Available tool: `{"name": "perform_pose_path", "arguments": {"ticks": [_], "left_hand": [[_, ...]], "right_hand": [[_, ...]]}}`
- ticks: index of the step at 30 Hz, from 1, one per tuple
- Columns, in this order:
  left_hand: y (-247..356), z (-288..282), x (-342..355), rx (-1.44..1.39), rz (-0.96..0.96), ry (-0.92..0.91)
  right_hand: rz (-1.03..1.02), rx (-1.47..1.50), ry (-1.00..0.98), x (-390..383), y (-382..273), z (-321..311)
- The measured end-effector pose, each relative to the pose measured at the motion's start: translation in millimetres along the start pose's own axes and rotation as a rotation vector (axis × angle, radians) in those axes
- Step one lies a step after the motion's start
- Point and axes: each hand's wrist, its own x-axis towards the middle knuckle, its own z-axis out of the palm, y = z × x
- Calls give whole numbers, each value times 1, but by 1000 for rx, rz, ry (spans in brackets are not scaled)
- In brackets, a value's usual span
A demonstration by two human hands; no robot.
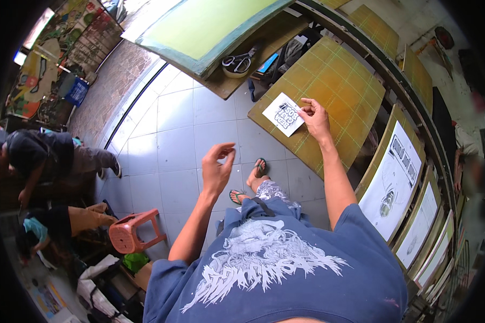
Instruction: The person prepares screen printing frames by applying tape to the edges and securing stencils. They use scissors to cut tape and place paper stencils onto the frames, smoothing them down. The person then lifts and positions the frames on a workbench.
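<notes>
A small white card (275, 119) with black lettering and line art is in front of me, over the left corner of a yellow-brown board marked with green grid lines (334, 81). My right hand (316, 120) pinches the card's right edge with thumb and fingers. Whether the card rests on the board or hangs just above it, I cannot tell. To the left, my left hand (216, 171) is raised over the tiled floor, holding nothing. Its fingers are loosely bent, with the thumb a little apart from them.
A light-green panel with a blue border (210, 32) juts out ahead; scissors (241, 60) and a tape roll (235, 69) sit beside it. Printed boards (393, 177) stand in a rack at right. A red stool (134, 231) and two people (43, 156) are at left.
</notes>
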Motion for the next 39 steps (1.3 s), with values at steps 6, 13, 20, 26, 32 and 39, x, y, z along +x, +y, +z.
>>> {"name": "perform_pose_path", "arguments": {"ticks": [6, 13, 20, 26, 32, 39], "left_hand": [[5, 42, 77, 407, 428, -288], [-9, 70, 134, 566, 721, -501], [-21, 72, 148, 595, 724, -686], [-28, 75, 165, 519, 828, -748], [-33, 73, 184, 467, 896, -840], [-44, 72, 190, 428, 931, -876]], "right_hand": [[-52, -134, 29, 2, 3, 6], [-32, -256, 88, -1, -7, 9], [-192, -522, 342, -40, -31, 24], [-67, -601, 296, -68, -36, 52], [-71, -659, 357, -66, -33, 59], [-48, -637, 379, -66, -32, 62]]}}
